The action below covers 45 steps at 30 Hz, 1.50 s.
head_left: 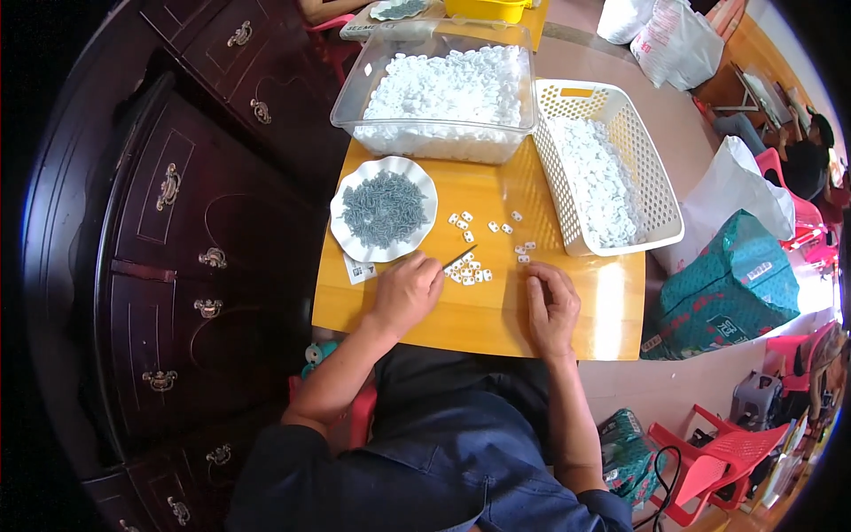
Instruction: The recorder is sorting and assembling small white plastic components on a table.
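Observation:
My left hand (408, 291) is closed round a thin dark stick-like tool (460, 257), which slants up to the right over a cluster of small white two-holed pieces (468, 277). Whether the tool is a single rod or tweezers I cannot make out. On the right side of the table lies my right hand (555, 309), its fingers curled in and thumb close to them; anything inside is hidden. A few more white pieces (523, 259) sit just beyond its fingertips. Past my left hand stands a white scalloped plate (340, 217) heaped with small grey rod-shaped parts (385, 209).
A clear plastic bin (355, 106) full of white pieces stands at the table's (479, 324) far edge. Right of it is a white perforated basket (660, 204), also part-filled. Dark drawers (213, 257) border the left. Green bags (731, 284) and red chairs (718, 461) stand at right.

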Each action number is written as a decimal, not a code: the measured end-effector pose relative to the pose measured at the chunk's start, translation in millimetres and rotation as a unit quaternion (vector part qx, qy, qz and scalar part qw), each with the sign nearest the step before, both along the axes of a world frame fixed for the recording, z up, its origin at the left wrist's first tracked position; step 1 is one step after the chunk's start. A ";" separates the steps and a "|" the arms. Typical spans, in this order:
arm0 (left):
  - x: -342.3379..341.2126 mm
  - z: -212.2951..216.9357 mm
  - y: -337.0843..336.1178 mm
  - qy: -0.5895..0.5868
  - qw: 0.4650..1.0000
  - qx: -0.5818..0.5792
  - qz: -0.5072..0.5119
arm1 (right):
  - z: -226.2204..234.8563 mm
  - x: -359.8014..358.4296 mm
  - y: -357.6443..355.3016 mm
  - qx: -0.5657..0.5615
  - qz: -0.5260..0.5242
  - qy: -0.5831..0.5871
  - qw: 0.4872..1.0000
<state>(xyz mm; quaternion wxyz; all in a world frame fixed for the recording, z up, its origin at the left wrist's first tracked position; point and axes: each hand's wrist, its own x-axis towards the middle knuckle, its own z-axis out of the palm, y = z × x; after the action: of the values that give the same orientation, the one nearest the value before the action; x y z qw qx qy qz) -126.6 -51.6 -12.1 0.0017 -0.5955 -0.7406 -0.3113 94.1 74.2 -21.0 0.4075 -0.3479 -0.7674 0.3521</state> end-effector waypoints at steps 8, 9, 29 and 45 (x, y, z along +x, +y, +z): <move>1.4 10.0 6.4 -0.018 1.000 0.014 0.017 | 1.3 1.3 -1.1 -0.001 0.003 0.012 1.000; -1.5 10.7 6.9 -0.015 0.999 0.009 0.036 | 1.5 1.6 -1.1 -0.003 0.005 0.006 1.000; 9.9 8.2 18.1 0.031 0.998 -0.037 -0.051 | 0.0 2.4 0.8 -0.010 0.003 0.016 1.000; 11.8 9.9 40.5 0.036 0.993 -0.070 -0.085 | -0.4 1.0 0.2 -0.020 -0.003 0.033 0.999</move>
<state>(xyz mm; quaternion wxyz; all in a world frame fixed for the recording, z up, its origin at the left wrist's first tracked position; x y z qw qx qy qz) -114.8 -11.1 -2.2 -0.0400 -0.6660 -0.7064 -0.2365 95.1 74.5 -21.4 0.4261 -0.3464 -0.7455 0.3777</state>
